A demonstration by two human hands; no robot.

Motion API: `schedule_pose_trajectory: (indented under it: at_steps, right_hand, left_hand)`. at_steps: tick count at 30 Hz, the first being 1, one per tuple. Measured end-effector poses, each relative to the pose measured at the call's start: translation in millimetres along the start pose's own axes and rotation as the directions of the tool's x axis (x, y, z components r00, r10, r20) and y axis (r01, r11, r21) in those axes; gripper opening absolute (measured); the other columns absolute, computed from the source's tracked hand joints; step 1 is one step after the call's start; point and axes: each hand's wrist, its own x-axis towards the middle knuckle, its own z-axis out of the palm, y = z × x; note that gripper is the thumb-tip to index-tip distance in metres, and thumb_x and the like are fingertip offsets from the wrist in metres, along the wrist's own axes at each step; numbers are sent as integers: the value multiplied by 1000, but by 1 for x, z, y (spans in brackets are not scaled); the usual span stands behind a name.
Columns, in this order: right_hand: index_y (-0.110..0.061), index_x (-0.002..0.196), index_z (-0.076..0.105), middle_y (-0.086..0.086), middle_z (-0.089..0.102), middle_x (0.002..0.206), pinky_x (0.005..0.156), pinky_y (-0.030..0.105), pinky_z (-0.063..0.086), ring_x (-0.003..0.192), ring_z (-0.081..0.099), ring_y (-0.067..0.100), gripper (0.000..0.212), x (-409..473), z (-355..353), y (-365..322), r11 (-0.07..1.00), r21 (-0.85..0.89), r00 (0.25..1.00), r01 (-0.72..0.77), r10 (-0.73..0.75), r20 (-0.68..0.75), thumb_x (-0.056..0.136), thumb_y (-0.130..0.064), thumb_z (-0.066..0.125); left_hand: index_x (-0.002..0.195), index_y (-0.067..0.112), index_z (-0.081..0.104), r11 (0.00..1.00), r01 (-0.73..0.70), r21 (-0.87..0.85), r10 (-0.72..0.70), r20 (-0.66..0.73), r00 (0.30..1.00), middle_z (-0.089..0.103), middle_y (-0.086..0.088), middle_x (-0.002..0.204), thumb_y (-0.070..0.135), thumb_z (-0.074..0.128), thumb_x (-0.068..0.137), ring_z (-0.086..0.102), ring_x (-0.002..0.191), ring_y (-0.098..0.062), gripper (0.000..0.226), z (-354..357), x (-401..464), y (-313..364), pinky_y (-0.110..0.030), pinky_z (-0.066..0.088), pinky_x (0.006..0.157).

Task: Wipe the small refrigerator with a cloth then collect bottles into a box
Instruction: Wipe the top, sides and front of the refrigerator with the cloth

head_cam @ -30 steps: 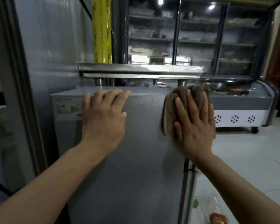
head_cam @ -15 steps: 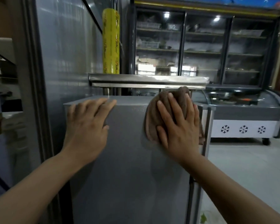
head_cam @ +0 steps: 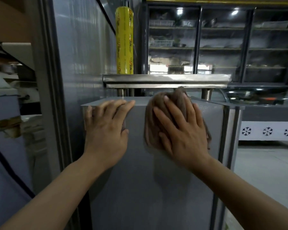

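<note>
While the right hand [head_cam: 184, 130] lies flat, fingers spread, it presses a brown cloth [head_cam: 156, 120] against the grey face of the small refrigerator [head_cam: 156, 188], near that face's top edge and toward its right edge; no closed grip, just a palm press, cloth bunched under and above the fingers up to the top edge. Left hand [head_cam: 106, 128] is open too, holding nothing, flat on the same face at the top left corner, fingertips reaching the top edge, likely bracing. Unwiped face lies mostly below both hands and between them, so the cloth hand is the nearer one for it; judged next stroke runs down or leftward along the face. Wiping step looks early. No bottles or box visible. Behind, a steel shelf [head_cam: 166, 80], a yellow cling-film roll [head_cam: 124, 40] standing upright, and glass-door display coolers [head_cam: 223, 47] holding trays, contents unclear.
</note>
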Motion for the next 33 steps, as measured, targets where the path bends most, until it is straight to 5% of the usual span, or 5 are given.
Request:
schedule_pose_trajectory:
  at_steps: [7, 11, 19, 26, 33]
  right_hand:
    - [-32, 148, 26, -6, 23, 155, 117, 50, 3, 146, 2, 37, 74, -79, 14, -33, 939, -51, 924, 339, -322, 205, 81, -43, 55]
    - [-31, 145, 32, -7, 34, 151, 116, 49, 7, 144, 7, 35, 70, -67, 9, -35, 897, -34, 880, 440, -423, 217, 80, -40, 57]
    - [-26, 147, 31, 2, 26, 156, 118, 52, 4, 144, 10, 42, 59, 21, 15, -68, 996, 30, 996, 87, -87, 9, 92, -41, 43]
    - [-30, 142, 37, -9, 51, 137, 116, 46, 8, 144, 12, 31, 60, -53, 20, -74, 860, 9, 842, 510, -501, 201, 84, -36, 50]
    - [-24, 144, 39, 4, 33, 153, 116, 54, 15, 142, 18, 42, 55, 42, 18, -81, 991, 38, 990, 129, -127, -69, 92, -38, 45]
  left_hand:
    - [133, 13, 47, 995, 84, -57, -87, -55, 995, 50, -6, 136, 19, 50, 74, 40, 129, -29, 60, -22, -13, -32, -60, 23, 106]
    - [131, 8, 48, 985, 69, -160, -77, -43, 996, 50, -10, 135, 6, 52, 78, 38, 129, -27, 54, -27, -15, -48, -46, 27, 111]
    - [131, 10, 49, 964, 40, -263, -63, -80, 995, 49, -3, 132, 8, 49, 75, 34, 124, -17, 56, -19, -14, -58, -17, 19, 105]
    - [139, 15, 41, 950, 32, -310, -23, 35, 999, 39, 4, 144, -2, 53, 83, 26, 134, -5, 59, -34, -16, -70, -3, 9, 107]
    - [139, 25, 35, 864, 103, -493, -62, 99, 993, 43, 14, 140, -6, 50, 86, 32, 127, 13, 63, -40, -17, -89, 5, 21, 98]
